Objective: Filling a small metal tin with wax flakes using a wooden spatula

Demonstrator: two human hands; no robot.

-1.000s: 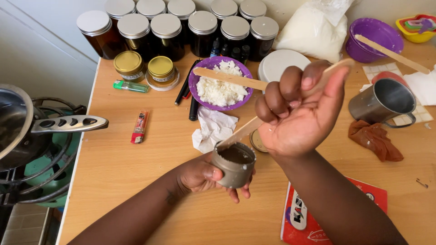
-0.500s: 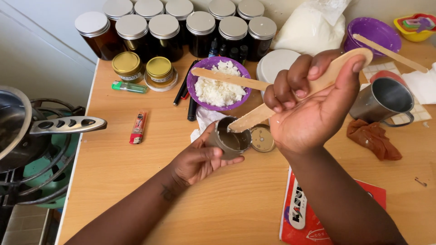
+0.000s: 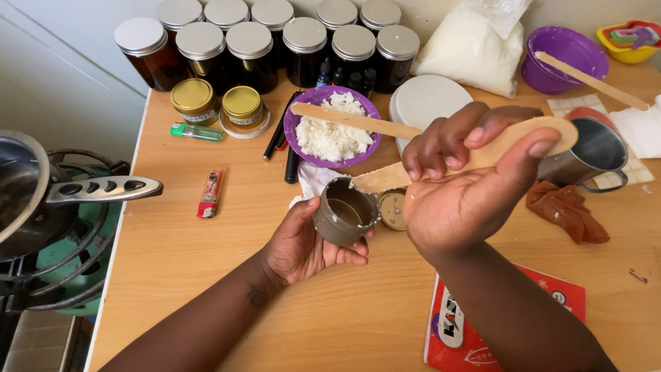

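Since a sec ago I've tipped the tin [image 3: 343, 211] further toward me and brought it up off the counter [image 3: 206, 275], so its mouth now faces the camera and I can see pale liquid pooled inside. The stick [image 3: 441, 162] has dropped from steep to nearly flat, its coated tip now at the tin's rim rather than down in it. I read that as stirring about done, w/ residue being scraped off at the lip.

Left hand [image 3: 303, 244]: palm up under the tin, fingers curled round its base and side, gripping it, thumb on the near wall. Right hand [image 3: 468, 186]: palm toward me, wrist cocked back, fingers closed over the stick's middle w/ thumb pressed along the far end.

Tin sits mid-counter, just in front of the purple bowl [image 3: 332, 127] of white flakes, w/ a round lid [image 3: 394, 209] lying beside it. Jars [image 3: 275, 41] line the far edge; lighter [image 3: 210, 193] toward the left edge.
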